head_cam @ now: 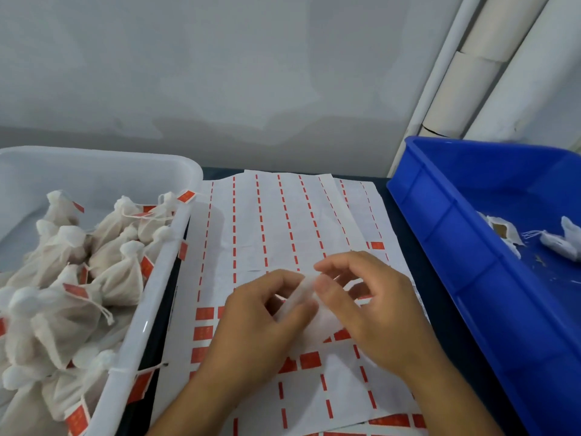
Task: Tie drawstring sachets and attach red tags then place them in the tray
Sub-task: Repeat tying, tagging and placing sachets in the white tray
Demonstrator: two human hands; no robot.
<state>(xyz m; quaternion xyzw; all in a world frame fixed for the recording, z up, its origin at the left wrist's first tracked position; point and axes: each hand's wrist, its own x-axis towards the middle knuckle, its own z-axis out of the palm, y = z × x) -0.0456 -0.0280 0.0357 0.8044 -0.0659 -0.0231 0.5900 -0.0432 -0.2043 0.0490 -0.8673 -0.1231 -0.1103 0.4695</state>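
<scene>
A small white mesh sachet (pixel 301 297) is held over the sticker sheets between both hands. My left hand (pixel 261 322) grips its lower left side with curled fingers and thumb. My right hand (pixel 367 306) pinches its upper right end between thumb and fingers. Most of the sachet is hidden by the fingers. White backing sheets (pixel 283 228) with rows of red tags (pixel 204 313) lie flat under the hands. The clear white tray (pixel 151 313) at the left holds several tied sachets (pixel 119 278) with red tags on them.
A blue bin (pixel 471 247) at the right holds a few untied sachets (pixel 559 242) and crumbs. A grey wall stands behind the dark table, with white pipes (pixel 465 73) at the upper right.
</scene>
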